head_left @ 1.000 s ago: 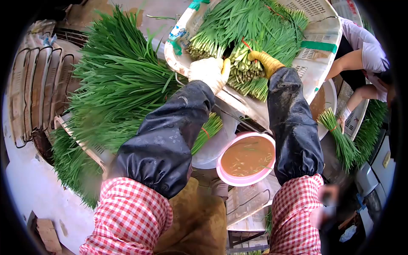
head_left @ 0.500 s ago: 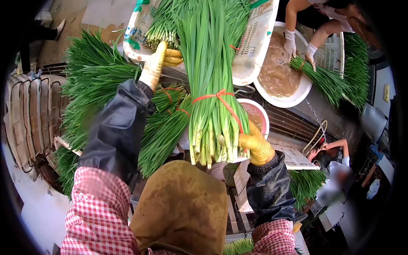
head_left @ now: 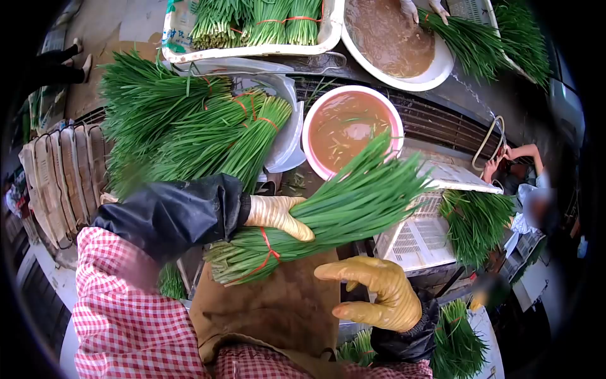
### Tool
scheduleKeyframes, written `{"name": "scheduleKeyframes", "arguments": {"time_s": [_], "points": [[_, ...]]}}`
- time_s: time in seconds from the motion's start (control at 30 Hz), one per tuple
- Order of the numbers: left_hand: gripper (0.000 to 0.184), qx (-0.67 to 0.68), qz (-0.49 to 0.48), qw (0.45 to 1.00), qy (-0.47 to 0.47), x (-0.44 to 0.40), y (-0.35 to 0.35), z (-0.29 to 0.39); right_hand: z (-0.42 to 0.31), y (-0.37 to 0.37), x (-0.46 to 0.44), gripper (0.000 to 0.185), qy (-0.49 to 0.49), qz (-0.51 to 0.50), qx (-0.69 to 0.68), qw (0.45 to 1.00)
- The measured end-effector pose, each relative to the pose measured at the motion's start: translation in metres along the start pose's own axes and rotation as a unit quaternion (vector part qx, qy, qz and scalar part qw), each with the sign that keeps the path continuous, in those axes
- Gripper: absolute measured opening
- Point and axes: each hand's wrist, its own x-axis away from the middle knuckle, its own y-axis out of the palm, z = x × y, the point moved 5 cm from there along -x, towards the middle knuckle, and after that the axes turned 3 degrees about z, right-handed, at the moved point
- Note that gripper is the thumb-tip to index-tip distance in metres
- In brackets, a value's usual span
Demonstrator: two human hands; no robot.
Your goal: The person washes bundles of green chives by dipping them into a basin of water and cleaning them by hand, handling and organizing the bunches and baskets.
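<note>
My left hand point(head_left: 278, 215), in a pale yellow glove, is closed around a bunch of garlic chives point(head_left: 353, 202) held sideways above my lap. The cut ends point left and the green leaves reach right. A red tie point(head_left: 268, 243) binds the bunch near its cut ends. Below the leaves, my right hand point(head_left: 372, 294) in a yellow rubber glove is apart from the bunch, its thumb and fingers spread with nothing between them. Just beyond the leaves stands a pink-rimmed basin point(head_left: 309, 142) of brown water with bits of stalk floating in it.
Tied chive bunches point(head_left: 189, 126) are heaped at left by a grey tub point(head_left: 287, 148). A white crate point(head_left: 252, 50) at the back holds more bunches. A co-worker's gloved hands point(head_left: 435, 9) are over a large white basin point(head_left: 410, 79). Another crate point(head_left: 416, 237) stands right.
The chive bunch has turned from upright to sideways and come down toward my lap. My left hand has moved from the crate onto it; my right hand has let go and opened.
</note>
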Motion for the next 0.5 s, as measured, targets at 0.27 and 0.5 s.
{"name": "scheduleKeyframes", "arguments": {"time_s": [0.27, 0.5], "points": [[0.096, -0.647, -0.145, 0.748, 0.031, -0.058, 0.105, 0.018, 0.198, -0.013, 0.041, 0.107, 0.184, -0.050, -0.200, 0.961], [0.079, -0.848, -0.080, 0.443, 0.281, -0.110, 0.107, -0.005, 0.233, 0.057, 0.092, 0.080, 0.211, 0.125, -0.471, 0.847]]}}
